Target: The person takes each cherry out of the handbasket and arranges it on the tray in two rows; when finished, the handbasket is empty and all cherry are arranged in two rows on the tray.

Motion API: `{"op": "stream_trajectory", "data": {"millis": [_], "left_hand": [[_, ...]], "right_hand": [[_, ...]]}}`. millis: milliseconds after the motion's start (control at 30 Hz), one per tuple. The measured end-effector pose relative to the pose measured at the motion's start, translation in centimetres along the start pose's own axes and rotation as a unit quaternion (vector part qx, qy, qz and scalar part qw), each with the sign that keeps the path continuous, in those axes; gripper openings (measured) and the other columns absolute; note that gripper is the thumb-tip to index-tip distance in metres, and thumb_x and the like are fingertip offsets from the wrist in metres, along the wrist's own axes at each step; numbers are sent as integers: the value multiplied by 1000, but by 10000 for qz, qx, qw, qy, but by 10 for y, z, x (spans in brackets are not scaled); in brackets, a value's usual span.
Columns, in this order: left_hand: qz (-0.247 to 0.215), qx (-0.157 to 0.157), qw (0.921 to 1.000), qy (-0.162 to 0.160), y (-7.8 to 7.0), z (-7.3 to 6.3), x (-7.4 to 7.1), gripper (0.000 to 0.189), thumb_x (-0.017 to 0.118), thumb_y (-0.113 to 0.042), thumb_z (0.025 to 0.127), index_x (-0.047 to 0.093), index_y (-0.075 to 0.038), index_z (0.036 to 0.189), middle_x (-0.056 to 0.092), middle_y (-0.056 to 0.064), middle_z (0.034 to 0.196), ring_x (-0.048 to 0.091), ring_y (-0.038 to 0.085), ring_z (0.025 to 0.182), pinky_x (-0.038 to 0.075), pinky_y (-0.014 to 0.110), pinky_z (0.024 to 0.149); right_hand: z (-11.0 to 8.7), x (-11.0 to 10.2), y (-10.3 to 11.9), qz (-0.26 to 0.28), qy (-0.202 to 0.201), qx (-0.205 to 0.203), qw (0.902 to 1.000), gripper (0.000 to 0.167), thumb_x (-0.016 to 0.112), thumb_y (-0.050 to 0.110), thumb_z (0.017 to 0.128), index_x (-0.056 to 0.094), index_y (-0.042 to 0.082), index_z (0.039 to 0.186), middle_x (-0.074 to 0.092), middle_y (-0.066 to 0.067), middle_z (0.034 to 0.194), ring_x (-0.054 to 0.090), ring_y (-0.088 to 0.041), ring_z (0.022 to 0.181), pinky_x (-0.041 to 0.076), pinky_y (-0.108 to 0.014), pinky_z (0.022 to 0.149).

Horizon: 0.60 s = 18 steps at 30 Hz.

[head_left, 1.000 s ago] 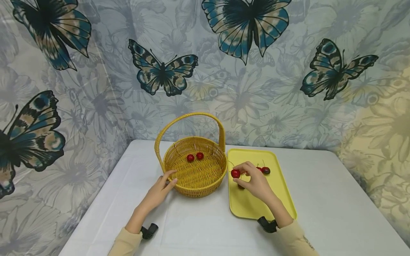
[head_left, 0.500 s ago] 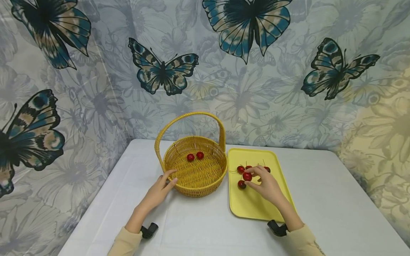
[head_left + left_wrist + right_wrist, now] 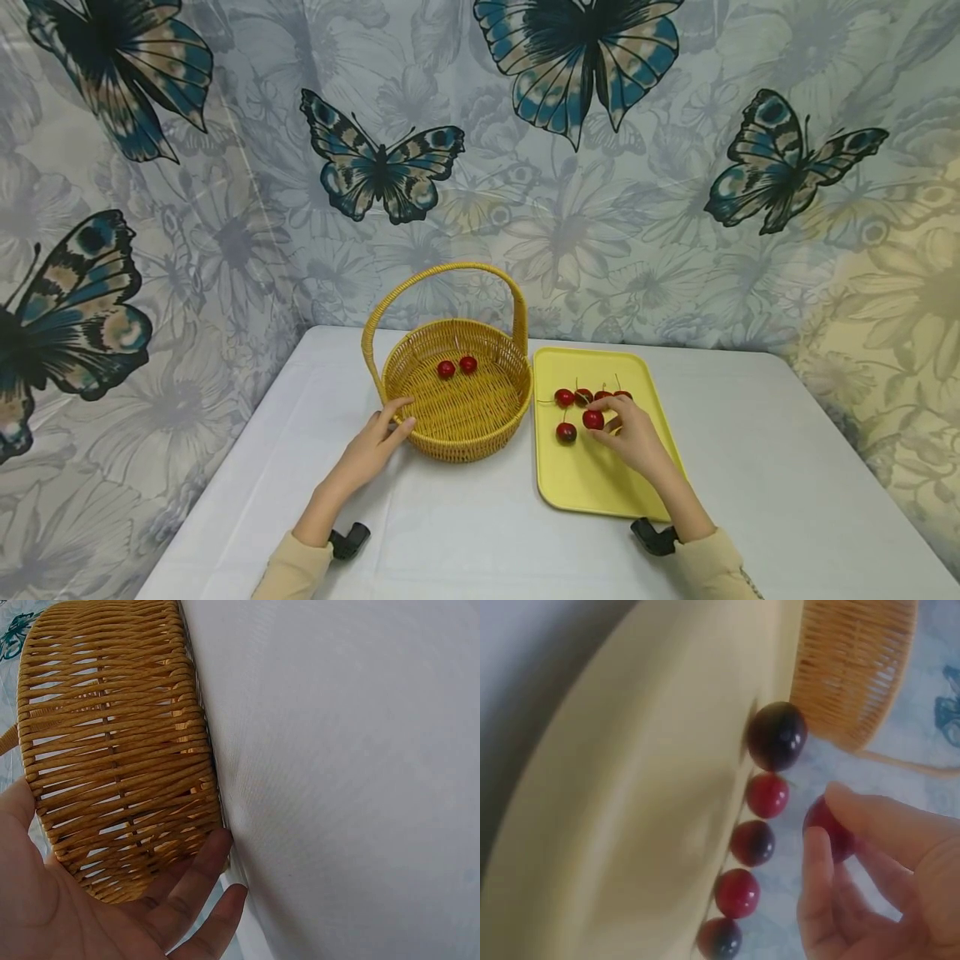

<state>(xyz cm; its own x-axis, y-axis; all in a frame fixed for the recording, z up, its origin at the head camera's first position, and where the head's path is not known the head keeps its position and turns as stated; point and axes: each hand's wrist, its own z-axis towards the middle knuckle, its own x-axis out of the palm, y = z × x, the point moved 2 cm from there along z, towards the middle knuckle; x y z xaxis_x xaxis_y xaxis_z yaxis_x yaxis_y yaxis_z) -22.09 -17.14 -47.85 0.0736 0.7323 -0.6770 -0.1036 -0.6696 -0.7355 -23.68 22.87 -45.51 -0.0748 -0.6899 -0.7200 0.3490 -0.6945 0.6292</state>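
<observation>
In the head view, my left hand (image 3: 367, 450) holds the near left side of a yellow woven basket (image 3: 457, 450). The left wrist view shows its fingers against the outer wall of the basket (image 3: 120, 750), with a digit up at the rim. Two red cherries (image 3: 446, 369) lie inside. To the right, my right hand (image 3: 632, 433) pinches a red cherry (image 3: 593, 419) between thumb and fingertips over a yellow tray (image 3: 577, 483). The right wrist view has this cherry (image 3: 829, 825) apart from several others in a line, including a dark one (image 3: 778, 736).
Several stemmed cherries (image 3: 564, 398) lie on the tray's middle, one (image 3: 566, 432) closer to the person. The basket's tall handle (image 3: 465, 267) arches above it. A white cloth covers the table (image 3: 465, 533); a butterfly-print curtain (image 3: 570, 225) hangs behind.
My right hand has moved right across the tray with the pinched cherry, uncovering cherries on the tray's left part. The left hand and the basket have stayed put.
</observation>
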Motion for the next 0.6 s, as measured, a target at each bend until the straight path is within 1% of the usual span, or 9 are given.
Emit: {"op": "stream_trajectory", "data": {"millis": [133,300,433,600], "left_hand": [[3,-25,10000,11,0,0,0,47,37,-60,93,35,-42,137,51,11,120,57,25,104,47,48,80],[32,-22,10000,7,-1,-1,-1,47,37,-59,93,35,-41,137,51,11,117,57,24,102,47,46,78],[35,12,10000,2,-1,-1,0,48,38,-58,93,35,-39,137,52,11,117,57,24,101,47,46,77],[20,-2,10000,15,-2,-1,-1,49,38,-58,93,36,-38,138,52,10,115,57,24,102,47,46,78]], "right_hand": [[-1,0,-3,-49,123,135,9998,32,74,0,75,63,2,104,58,-13,100,57,-14,67,47,-22,58],[-2,0,-6,-8,314,323,9990,30,74,1,75,63,1,103,58,-13,99,58,-14,67,47,-22,58],[-4,1,-7,2,426,375,9984,29,74,0,76,63,2,102,57,-13,98,57,-13,67,46,-22,58],[-5,3,-9,16,622,411,9972,29,74,0,75,62,0,102,57,-13,96,55,-12,66,45,-22,58]]}}
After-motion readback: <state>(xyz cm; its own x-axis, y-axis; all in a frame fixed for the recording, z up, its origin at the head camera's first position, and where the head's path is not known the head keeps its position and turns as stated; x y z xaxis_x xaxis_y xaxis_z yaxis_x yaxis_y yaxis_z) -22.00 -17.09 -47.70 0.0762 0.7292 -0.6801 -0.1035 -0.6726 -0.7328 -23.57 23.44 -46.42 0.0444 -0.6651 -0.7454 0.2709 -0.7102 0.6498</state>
